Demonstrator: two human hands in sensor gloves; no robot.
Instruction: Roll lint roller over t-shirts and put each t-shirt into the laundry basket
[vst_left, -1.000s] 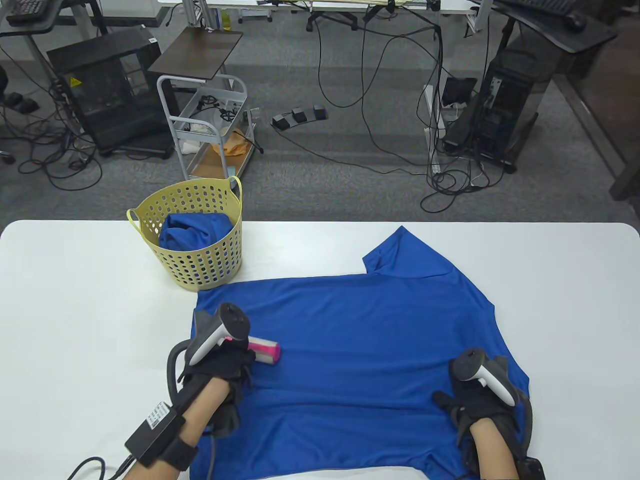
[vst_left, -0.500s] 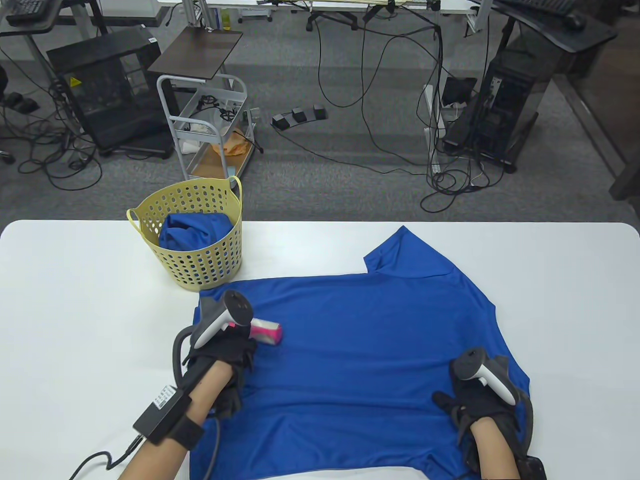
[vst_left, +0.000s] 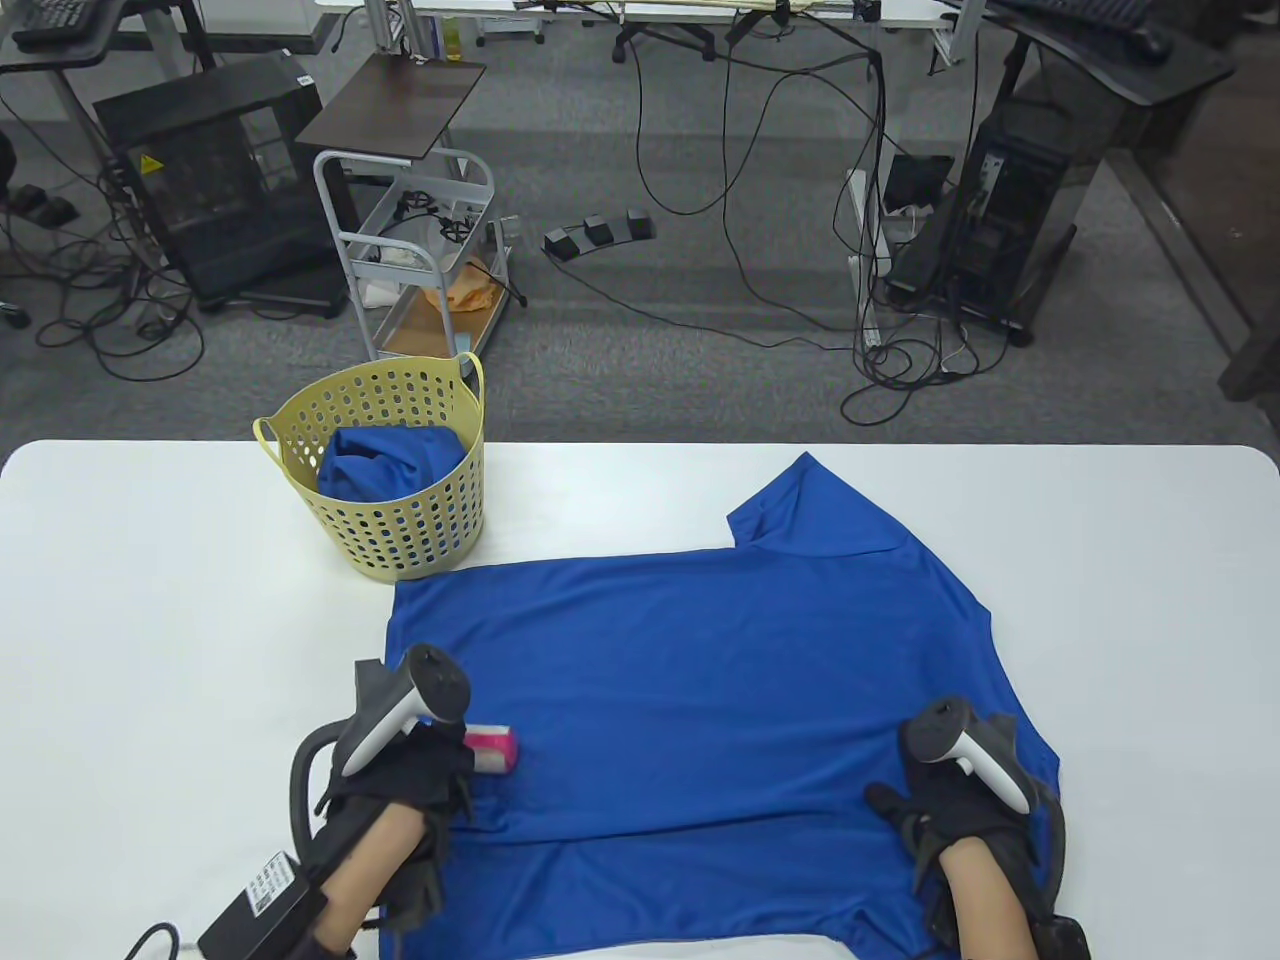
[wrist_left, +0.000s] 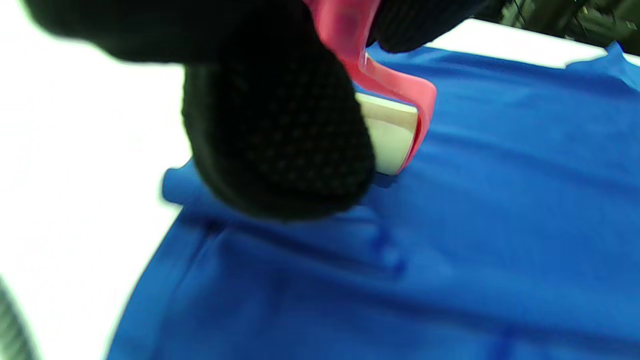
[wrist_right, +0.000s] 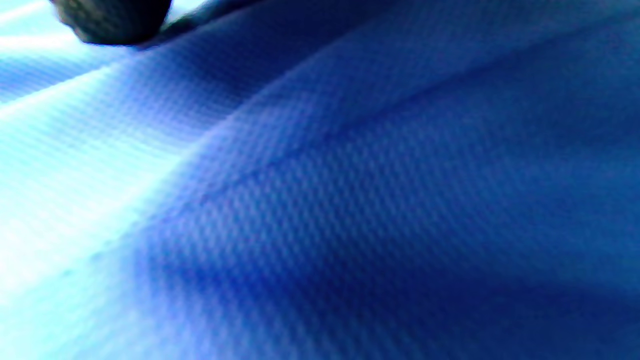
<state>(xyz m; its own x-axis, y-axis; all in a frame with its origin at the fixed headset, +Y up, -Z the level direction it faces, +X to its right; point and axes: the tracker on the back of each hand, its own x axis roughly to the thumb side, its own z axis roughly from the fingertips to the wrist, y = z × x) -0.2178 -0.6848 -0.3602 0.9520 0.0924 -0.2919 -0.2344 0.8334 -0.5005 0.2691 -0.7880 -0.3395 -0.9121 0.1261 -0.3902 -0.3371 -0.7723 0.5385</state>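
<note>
A blue t-shirt (vst_left: 700, 700) lies spread flat on the white table (vst_left: 150, 600). My left hand (vst_left: 425, 765) grips the pink lint roller (vst_left: 492, 749) near the shirt's left edge, with the roll on the cloth. In the left wrist view the pink frame and pale roll of the lint roller (wrist_left: 395, 125) touch the t-shirt (wrist_left: 450, 250) beside a gloved fingertip (wrist_left: 280, 140). My right hand (vst_left: 955, 810) rests flat on the shirt's lower right part. The right wrist view is filled with the blue t-shirt (wrist_right: 400, 200).
A yellow perforated laundry basket (vst_left: 400, 540) stands at the table's back left, holding another blue t-shirt (vst_left: 390, 462). A cable and black box (vst_left: 265, 895) trail from my left wrist. Beyond the table are a cart (vst_left: 420, 250), computer towers and floor cables.
My left hand first pushed the lint roller slightly away, then drew it back toward the near left edge of the shirt. The right hand stayed in place.
</note>
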